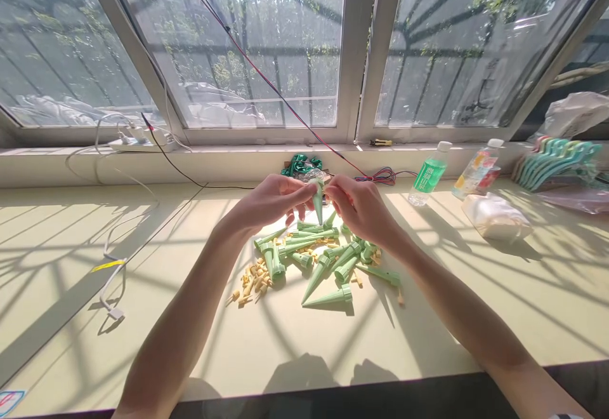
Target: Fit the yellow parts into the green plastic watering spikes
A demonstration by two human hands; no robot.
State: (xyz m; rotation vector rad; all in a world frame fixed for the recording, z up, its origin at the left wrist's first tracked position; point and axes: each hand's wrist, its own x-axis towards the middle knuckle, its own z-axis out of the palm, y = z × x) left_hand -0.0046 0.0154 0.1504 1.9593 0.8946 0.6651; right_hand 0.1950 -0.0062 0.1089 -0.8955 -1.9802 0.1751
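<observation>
My left hand (278, 199) grips a pale green plastic watering spike (318, 202) near its wide top, with the point hanging down over the pile. My right hand (356, 202) is closed at the spike's top end, its fingertips pinched together; what they hold is hidden. Below both hands lies a loose pile of similar green spikes (328, 297), pointing in various directions. Small yellow nozzle-like pieces (254, 277) are heaped at the pile's left side, and several more lie among and to the right of the spikes.
Behind my hands sit a dark green bundle (301, 164) and coiled red-blue wire (383, 176). A green-labelled bottle (429, 174), a second bottle (477, 170), a white wrapped packet (497, 216) and hangers (554, 162) stand right. A white cable (114, 311) lies left.
</observation>
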